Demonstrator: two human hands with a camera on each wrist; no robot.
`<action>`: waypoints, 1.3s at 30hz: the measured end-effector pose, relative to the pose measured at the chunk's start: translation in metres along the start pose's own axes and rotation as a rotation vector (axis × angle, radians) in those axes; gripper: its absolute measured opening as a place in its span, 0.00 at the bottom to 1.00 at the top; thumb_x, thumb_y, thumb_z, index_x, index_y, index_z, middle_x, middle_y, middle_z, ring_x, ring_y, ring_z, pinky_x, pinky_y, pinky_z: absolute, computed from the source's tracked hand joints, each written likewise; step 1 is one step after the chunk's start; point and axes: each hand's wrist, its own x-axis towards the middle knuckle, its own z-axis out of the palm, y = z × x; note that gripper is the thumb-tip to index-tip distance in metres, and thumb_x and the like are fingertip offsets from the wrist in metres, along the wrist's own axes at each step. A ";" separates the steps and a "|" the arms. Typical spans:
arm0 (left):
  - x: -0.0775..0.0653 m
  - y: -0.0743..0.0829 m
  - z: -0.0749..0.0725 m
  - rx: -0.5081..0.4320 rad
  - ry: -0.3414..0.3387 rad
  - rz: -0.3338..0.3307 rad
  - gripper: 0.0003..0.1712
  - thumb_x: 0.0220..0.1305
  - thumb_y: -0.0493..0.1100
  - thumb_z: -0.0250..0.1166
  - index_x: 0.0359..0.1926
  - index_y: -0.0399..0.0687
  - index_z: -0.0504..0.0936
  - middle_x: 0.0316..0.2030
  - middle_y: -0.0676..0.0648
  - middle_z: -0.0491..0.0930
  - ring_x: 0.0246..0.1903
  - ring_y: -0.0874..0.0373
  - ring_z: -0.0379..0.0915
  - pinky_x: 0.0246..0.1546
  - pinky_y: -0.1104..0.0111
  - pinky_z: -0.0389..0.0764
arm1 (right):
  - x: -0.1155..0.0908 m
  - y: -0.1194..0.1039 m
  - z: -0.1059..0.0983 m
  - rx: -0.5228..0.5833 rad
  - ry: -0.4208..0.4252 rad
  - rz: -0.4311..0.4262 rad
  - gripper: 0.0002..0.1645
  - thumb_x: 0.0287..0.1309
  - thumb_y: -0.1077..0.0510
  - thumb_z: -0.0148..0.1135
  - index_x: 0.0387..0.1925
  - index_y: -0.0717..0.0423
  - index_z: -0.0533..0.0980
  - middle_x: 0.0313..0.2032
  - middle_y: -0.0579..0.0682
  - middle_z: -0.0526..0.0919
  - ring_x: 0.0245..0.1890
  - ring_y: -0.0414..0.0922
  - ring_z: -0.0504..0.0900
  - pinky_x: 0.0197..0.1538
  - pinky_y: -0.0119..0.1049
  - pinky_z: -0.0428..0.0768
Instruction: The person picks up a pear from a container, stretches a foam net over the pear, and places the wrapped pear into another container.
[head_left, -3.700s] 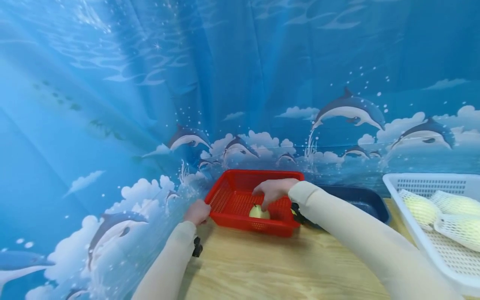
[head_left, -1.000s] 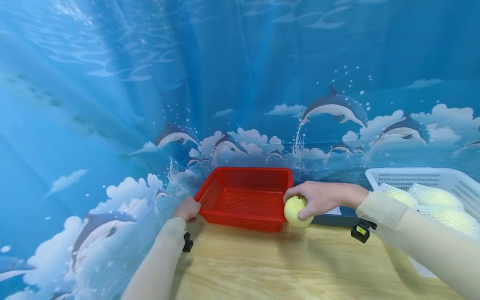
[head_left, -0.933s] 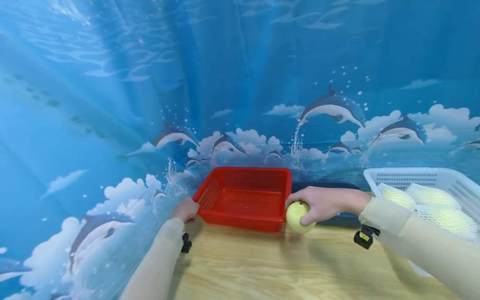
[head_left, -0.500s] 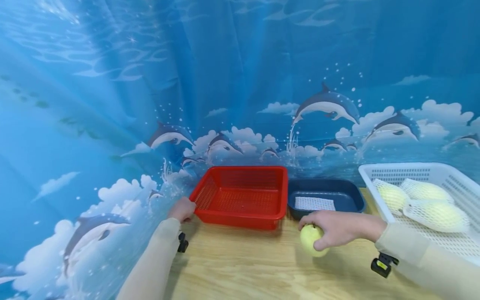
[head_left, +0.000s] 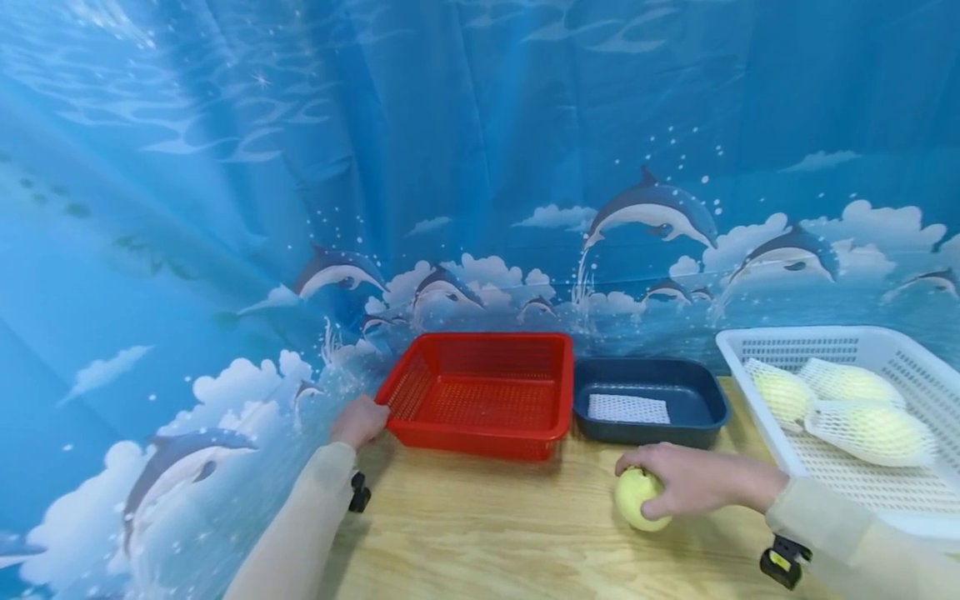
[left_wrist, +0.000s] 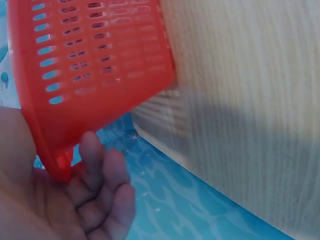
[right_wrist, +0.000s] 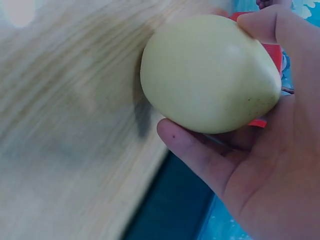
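My left hand [head_left: 360, 422] grips the left rim of the red plastic basket [head_left: 472, 442]. In the left wrist view the fingers [left_wrist: 114, 175] curl around the corner of the perforated red wall. Nothing lies inside the basket. With thumb and fingers my right hand [head_left: 693, 480] holds a pale yellow-green pear [head_left: 634, 498], low over the wooden table in front of the dark blue tray [head_left: 652, 433]. Seen from the right wrist, the pear [right_wrist: 205, 75] lies sideways between thumb and fingertips, its stem toward the palm.
A flat white foam net [head_left: 628, 408] lies in the dark blue tray. At right stands a white perforated basket [head_left: 847, 482] with several pears [head_left: 873, 429] in white foam nets. A blue dolphin-print curtain [head_left: 480, 167] hangs behind and left of the wooden table [head_left: 465, 533].
The pear sat in the red basket at first. My right hand has taken it out and carried it right and toward me, past the tray. My left hand has stayed at the basket's rim.
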 end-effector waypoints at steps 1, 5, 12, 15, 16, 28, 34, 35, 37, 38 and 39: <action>0.000 0.000 0.000 0.009 0.012 0.009 0.17 0.66 0.47 0.52 0.24 0.45 0.77 0.17 0.49 0.72 0.18 0.53 0.71 0.19 0.65 0.68 | -0.001 0.001 0.001 -0.005 0.004 0.003 0.34 0.50 0.53 0.67 0.61 0.55 0.75 0.53 0.46 0.81 0.40 0.36 0.74 0.38 0.33 0.71; 0.001 0.000 0.004 0.043 0.072 0.037 0.21 0.70 0.55 0.55 0.27 0.45 0.75 0.21 0.46 0.73 0.21 0.52 0.70 0.22 0.63 0.68 | -0.004 0.002 0.005 -0.022 0.025 0.017 0.36 0.52 0.50 0.68 0.62 0.57 0.74 0.58 0.50 0.81 0.49 0.38 0.77 0.43 0.35 0.75; -0.007 0.018 0.013 0.087 0.304 0.202 0.25 0.69 0.56 0.57 0.48 0.36 0.77 0.48 0.35 0.74 0.49 0.39 0.68 0.44 0.47 0.76 | -0.012 -0.001 0.007 -0.040 0.057 0.076 0.39 0.54 0.44 0.69 0.65 0.55 0.72 0.59 0.51 0.80 0.50 0.42 0.80 0.49 0.42 0.80; -0.018 0.037 0.018 0.081 0.364 0.274 0.27 0.68 0.55 0.59 0.55 0.36 0.75 0.53 0.34 0.72 0.55 0.38 0.64 0.54 0.44 0.73 | -0.016 -0.002 0.009 -0.038 0.079 0.091 0.41 0.55 0.42 0.69 0.66 0.56 0.71 0.61 0.52 0.80 0.55 0.50 0.81 0.54 0.50 0.80; -0.023 0.045 0.020 0.075 0.374 0.298 0.27 0.67 0.54 0.60 0.55 0.37 0.76 0.53 0.35 0.72 0.55 0.38 0.64 0.54 0.45 0.73 | -0.018 -0.003 0.010 -0.036 0.088 0.098 0.42 0.56 0.41 0.68 0.67 0.56 0.70 0.62 0.53 0.79 0.58 0.53 0.80 0.57 0.53 0.79; -0.096 0.120 0.061 -0.066 0.372 0.589 0.14 0.62 0.48 0.65 0.47 0.50 0.78 0.46 0.48 0.75 0.47 0.54 0.68 0.47 0.58 0.76 | -0.029 -0.006 0.014 -0.050 0.183 0.108 0.51 0.57 0.33 0.66 0.73 0.59 0.64 0.69 0.58 0.71 0.67 0.58 0.73 0.66 0.60 0.71; -0.134 0.142 0.079 -0.088 0.286 0.722 0.07 0.64 0.47 0.63 0.43 0.55 0.78 0.41 0.55 0.77 0.40 0.62 0.69 0.42 0.65 0.78 | -0.036 -0.007 0.015 -0.025 0.203 0.099 0.51 0.58 0.34 0.65 0.73 0.59 0.63 0.70 0.60 0.69 0.67 0.60 0.72 0.65 0.61 0.71; -0.139 0.146 0.081 -0.085 0.254 0.726 0.07 0.64 0.47 0.63 0.43 0.57 0.78 0.41 0.56 0.77 0.40 0.63 0.69 0.41 0.66 0.78 | -0.038 -0.007 0.015 -0.025 0.210 0.098 0.51 0.58 0.34 0.66 0.73 0.59 0.63 0.70 0.61 0.69 0.67 0.60 0.72 0.65 0.62 0.71; -0.147 0.153 0.086 -0.079 0.198 0.738 0.06 0.64 0.47 0.63 0.42 0.57 0.78 0.39 0.58 0.77 0.38 0.64 0.69 0.40 0.68 0.78 | -0.041 -0.008 0.014 -0.018 0.220 0.097 0.50 0.58 0.36 0.67 0.73 0.59 0.63 0.69 0.62 0.69 0.67 0.62 0.72 0.64 0.63 0.71; -0.150 0.156 0.088 -0.078 0.170 0.744 0.06 0.64 0.47 0.64 0.41 0.58 0.78 0.37 0.59 0.77 0.38 0.65 0.69 0.40 0.69 0.78 | -0.043 -0.008 0.013 -0.018 0.221 0.098 0.50 0.58 0.38 0.67 0.73 0.58 0.63 0.69 0.62 0.69 0.67 0.63 0.71 0.63 0.64 0.71; -0.153 0.158 0.091 -0.080 0.141 0.746 0.05 0.64 0.48 0.64 0.40 0.59 0.78 0.36 0.61 0.77 0.37 0.65 0.69 0.39 0.70 0.77 | -0.045 -0.008 0.012 -0.017 0.221 0.101 0.48 0.59 0.41 0.67 0.73 0.58 0.62 0.69 0.62 0.69 0.67 0.63 0.71 0.63 0.64 0.71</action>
